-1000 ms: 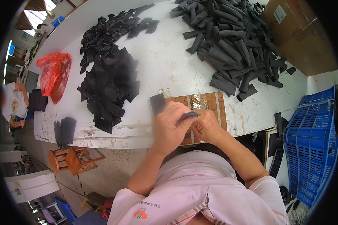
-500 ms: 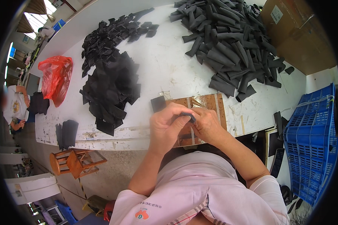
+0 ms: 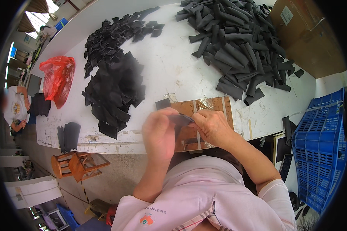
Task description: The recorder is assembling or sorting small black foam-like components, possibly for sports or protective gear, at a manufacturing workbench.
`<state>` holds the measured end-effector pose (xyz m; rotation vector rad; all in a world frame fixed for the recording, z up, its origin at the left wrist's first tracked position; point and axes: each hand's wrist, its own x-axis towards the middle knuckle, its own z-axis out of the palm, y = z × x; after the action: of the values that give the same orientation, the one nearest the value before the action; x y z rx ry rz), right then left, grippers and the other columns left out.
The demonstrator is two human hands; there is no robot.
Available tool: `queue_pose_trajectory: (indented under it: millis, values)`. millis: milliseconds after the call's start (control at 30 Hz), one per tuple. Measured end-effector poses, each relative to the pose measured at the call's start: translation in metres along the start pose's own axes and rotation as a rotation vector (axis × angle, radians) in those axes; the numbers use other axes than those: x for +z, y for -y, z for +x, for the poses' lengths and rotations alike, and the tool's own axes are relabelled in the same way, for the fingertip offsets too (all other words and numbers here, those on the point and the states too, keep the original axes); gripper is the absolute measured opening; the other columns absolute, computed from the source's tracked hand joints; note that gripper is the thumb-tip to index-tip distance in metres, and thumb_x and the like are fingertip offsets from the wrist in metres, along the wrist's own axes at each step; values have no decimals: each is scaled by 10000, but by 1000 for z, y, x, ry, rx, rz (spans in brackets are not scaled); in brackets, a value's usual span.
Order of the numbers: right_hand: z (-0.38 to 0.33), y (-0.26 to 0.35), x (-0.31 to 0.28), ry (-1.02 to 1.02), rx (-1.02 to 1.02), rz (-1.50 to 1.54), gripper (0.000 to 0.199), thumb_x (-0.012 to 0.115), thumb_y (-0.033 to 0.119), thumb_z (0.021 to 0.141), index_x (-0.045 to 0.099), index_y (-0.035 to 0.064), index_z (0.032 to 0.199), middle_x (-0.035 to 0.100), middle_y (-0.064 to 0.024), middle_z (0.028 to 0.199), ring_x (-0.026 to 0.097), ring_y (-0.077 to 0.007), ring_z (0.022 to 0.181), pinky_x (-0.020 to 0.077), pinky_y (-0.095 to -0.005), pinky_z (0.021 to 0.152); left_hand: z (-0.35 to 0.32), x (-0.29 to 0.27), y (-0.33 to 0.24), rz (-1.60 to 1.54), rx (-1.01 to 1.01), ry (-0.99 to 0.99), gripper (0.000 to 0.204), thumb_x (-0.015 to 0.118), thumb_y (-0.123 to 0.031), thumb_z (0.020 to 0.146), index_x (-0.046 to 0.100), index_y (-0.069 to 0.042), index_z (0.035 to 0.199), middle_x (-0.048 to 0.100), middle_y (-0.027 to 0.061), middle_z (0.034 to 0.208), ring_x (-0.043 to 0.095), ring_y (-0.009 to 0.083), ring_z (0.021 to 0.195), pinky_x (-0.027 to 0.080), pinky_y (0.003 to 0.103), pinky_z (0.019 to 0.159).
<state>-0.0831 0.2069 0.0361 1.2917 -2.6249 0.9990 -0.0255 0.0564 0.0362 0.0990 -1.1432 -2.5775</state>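
Note:
A dark grey piece of sheet material (image 3: pixel 182 120) is stretched between my two hands over the table's front edge. My left hand (image 3: pixel 158 129), blurred by motion, grips its left side. The fingers of my right hand (image 3: pixel 211 125) pinch its right end. Under my hands lies a brown board (image 3: pixel 225 109) with strips of tape across it. Another small dark flat piece (image 3: pixel 163 103) rests at the board's left corner, just beyond my left hand.
Flat black pieces (image 3: pixel 115 88) are heaped on the left of the white table (image 3: pixel 169 57); rolled black pieces (image 3: pixel 235 50) pile up at right. A red plastic bag (image 3: pixel 58 81), cardboard box (image 3: pixel 308 34), blue crate (image 3: pixel 320 146) and wooden stool (image 3: pixel 79 165) stand around. Another person (image 3: pixel 17 107) is at far left.
My left hand has moved left, away from the right hand. The dark piece, earlier folded small between my fingers, now shows more of its surface. The heaps look the same.

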Motion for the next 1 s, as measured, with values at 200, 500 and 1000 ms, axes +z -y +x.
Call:
queue_pose_trajectory:
  millis: [200, 500, 1000]
  values:
    - [-8, -5, 10, -55, 23, 63, 179, 593, 138, 761, 453, 31, 730, 450, -90, 586, 482, -282, 533, 369, -371, 449, 1, 12, -13, 361, 65, 106, 154, 557, -84, 823, 564, 33, 923, 572, 110, 887, 525, 159, 808, 406, 255, 752]
    - [-4, 2, 6, 8, 30, -19, 245, 629, 204, 722, 461, 43, 645, 506, -82, 589, 537, -256, 564, 402, -363, 448, 11, 5, -24, 777, 158, 222, 62, 600, -20, 765, 589, 24, 808, 578, 74, 762, 514, 130, 674, 409, 218, 617]
    - [0, -20, -6, -87, 585, 857, 398, 442, 351, 890, 568, -23, 842, 486, -15, 569, 428, -76, 509, 345, -213, 470, 50, -115, 59, 1707, -48, -335, 308, 623, -200, 744, 549, 35, 928, 546, 195, 927, 525, 336, 863, 412, 397, 750]
